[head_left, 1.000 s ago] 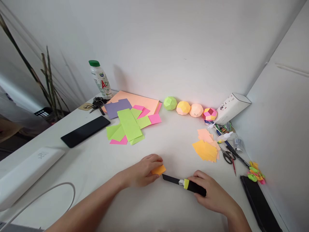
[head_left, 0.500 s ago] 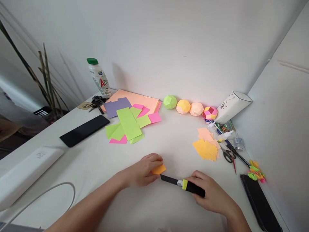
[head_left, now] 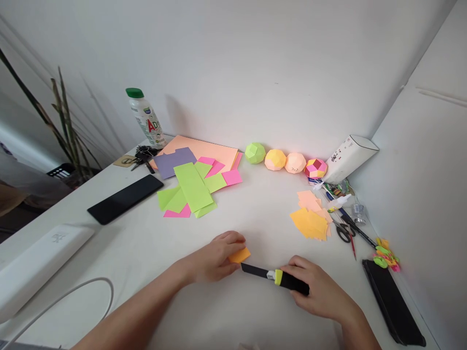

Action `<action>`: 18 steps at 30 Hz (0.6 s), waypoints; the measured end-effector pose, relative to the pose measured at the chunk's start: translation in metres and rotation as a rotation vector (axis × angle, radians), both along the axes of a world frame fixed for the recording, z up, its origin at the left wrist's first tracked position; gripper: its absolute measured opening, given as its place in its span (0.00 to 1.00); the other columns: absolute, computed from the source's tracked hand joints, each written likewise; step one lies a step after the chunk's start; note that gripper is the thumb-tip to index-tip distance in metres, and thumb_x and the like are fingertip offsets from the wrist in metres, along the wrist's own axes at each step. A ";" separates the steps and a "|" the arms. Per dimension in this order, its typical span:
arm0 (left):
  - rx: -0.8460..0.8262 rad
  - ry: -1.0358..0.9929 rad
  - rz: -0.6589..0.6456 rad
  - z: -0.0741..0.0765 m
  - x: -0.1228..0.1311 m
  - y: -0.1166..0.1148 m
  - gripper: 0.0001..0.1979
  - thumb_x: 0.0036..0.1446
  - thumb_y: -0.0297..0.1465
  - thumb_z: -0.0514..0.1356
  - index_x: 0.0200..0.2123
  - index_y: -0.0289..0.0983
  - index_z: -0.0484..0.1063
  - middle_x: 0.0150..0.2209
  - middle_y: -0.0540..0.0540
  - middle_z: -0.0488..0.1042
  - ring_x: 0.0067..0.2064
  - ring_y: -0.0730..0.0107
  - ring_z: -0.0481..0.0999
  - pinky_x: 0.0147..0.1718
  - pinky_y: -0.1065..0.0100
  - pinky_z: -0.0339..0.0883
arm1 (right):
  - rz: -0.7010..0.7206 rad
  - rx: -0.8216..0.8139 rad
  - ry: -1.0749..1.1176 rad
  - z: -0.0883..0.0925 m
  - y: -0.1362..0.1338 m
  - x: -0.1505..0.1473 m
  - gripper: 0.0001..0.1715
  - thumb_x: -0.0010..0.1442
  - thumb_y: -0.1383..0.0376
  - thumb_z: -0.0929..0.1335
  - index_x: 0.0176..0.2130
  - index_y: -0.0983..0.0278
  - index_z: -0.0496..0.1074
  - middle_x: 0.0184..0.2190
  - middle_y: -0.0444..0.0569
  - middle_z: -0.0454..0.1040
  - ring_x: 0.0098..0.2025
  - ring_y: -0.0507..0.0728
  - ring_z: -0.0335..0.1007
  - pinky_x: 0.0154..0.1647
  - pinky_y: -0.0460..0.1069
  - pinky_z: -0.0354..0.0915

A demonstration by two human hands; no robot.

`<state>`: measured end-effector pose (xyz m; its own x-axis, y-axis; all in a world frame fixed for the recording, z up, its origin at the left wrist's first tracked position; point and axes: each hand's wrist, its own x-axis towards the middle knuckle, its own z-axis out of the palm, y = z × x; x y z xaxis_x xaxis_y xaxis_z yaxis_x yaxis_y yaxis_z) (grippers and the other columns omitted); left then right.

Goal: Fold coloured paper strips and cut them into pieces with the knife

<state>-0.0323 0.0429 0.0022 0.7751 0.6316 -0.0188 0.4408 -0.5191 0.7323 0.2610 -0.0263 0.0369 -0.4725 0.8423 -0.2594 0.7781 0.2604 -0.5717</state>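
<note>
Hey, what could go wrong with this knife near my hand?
The bare blade of the knife points toward your left hand, its tip close by, so a slip could cut you. Only a small part of the orange paper shows beyond that hand's grip, so it might shift or tear.

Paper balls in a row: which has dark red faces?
The rightmost ball, also pink and yellow; the green ball, yellow ball and peach ball show none.

craft desk [head_left: 262, 209] with coloured paper [head_left: 193, 187]
</note>
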 end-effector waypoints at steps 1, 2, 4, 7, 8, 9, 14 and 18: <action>0.002 0.004 -0.003 0.001 0.000 0.000 0.15 0.55 0.28 0.56 0.47 0.40 0.69 0.53 0.41 0.65 0.56 0.56 0.63 0.55 0.61 0.61 | 0.003 0.000 0.001 0.000 0.000 0.000 0.31 0.48 0.75 0.63 0.51 0.58 0.71 0.41 0.48 0.69 0.40 0.56 0.68 0.42 0.47 0.65; 0.002 0.011 -0.006 0.001 0.001 0.000 0.15 0.56 0.28 0.56 0.47 0.39 0.69 0.53 0.41 0.65 0.56 0.57 0.63 0.55 0.61 0.61 | 0.006 0.002 0.002 -0.001 0.000 0.000 0.31 0.48 0.75 0.63 0.51 0.59 0.71 0.41 0.48 0.69 0.40 0.56 0.68 0.42 0.47 0.65; 0.002 0.028 -0.007 0.003 0.001 0.000 0.15 0.56 0.27 0.56 0.47 0.39 0.69 0.53 0.41 0.65 0.55 0.57 0.63 0.55 0.61 0.61 | 0.011 0.005 0.002 -0.001 0.000 0.000 0.32 0.48 0.75 0.63 0.51 0.59 0.71 0.41 0.48 0.69 0.41 0.56 0.68 0.42 0.47 0.65; 0.012 0.038 -0.007 0.004 0.001 0.000 0.14 0.56 0.28 0.56 0.47 0.39 0.69 0.53 0.42 0.65 0.56 0.58 0.63 0.55 0.61 0.61 | 0.013 0.015 -0.002 -0.002 0.000 0.001 0.32 0.47 0.75 0.63 0.51 0.59 0.71 0.40 0.48 0.69 0.40 0.55 0.68 0.42 0.47 0.65; 0.019 0.037 -0.007 0.004 0.001 0.000 0.14 0.56 0.28 0.56 0.47 0.39 0.69 0.53 0.42 0.65 0.56 0.58 0.63 0.55 0.62 0.61 | 0.012 0.020 -0.003 -0.002 0.000 0.001 0.32 0.47 0.75 0.63 0.51 0.59 0.70 0.40 0.48 0.69 0.40 0.55 0.68 0.42 0.47 0.65; 0.028 0.035 -0.007 0.004 0.001 0.000 0.14 0.56 0.28 0.56 0.47 0.39 0.69 0.53 0.42 0.65 0.56 0.58 0.63 0.55 0.62 0.61 | 0.011 0.025 -0.003 -0.002 0.000 0.000 0.32 0.47 0.75 0.63 0.51 0.59 0.71 0.40 0.48 0.69 0.40 0.55 0.68 0.42 0.47 0.65; 0.064 0.030 -0.001 0.001 0.000 0.000 0.14 0.56 0.27 0.56 0.47 0.40 0.69 0.53 0.42 0.65 0.55 0.59 0.64 0.54 0.62 0.62 | 0.005 0.040 -0.028 0.000 -0.001 -0.001 0.31 0.48 0.75 0.63 0.51 0.59 0.71 0.40 0.48 0.69 0.40 0.55 0.68 0.41 0.47 0.65; 0.106 0.036 -0.009 0.001 0.001 -0.002 0.15 0.57 0.24 0.54 0.47 0.39 0.69 0.52 0.43 0.66 0.55 0.61 0.64 0.53 0.64 0.63 | -0.015 0.029 -0.053 0.001 -0.003 0.000 0.31 0.48 0.75 0.63 0.51 0.59 0.70 0.40 0.47 0.69 0.40 0.55 0.68 0.41 0.47 0.65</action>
<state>-0.0312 0.0414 0.0030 0.7807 0.6246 0.0198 0.4607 -0.5966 0.6572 0.2608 -0.0297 0.0383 -0.4460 0.8567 -0.2591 0.8109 0.2642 -0.5222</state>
